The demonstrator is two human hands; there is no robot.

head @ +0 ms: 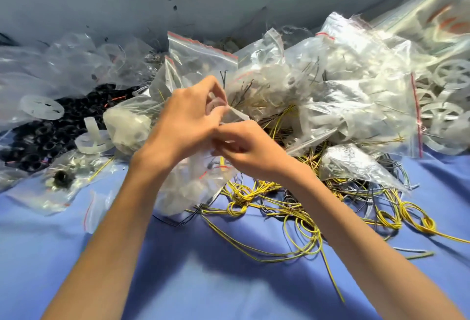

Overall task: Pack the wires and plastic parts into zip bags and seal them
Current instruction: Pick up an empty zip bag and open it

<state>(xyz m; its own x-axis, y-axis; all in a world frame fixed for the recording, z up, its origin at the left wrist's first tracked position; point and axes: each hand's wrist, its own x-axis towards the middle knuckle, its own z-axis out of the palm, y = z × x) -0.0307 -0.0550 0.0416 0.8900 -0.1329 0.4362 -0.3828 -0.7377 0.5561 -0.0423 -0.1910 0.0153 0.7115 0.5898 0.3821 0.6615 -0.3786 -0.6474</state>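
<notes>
Plastic part (218, 103) in left hand (183, 119), zip bag (185, 187) under right hand (249, 152).

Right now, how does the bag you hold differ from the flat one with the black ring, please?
The held bag, gripped by the right hand while the left hand pinches a white part, bulges with parts; the flat bag lies flat, untouched, thinly filled. Both are clear.
</notes>
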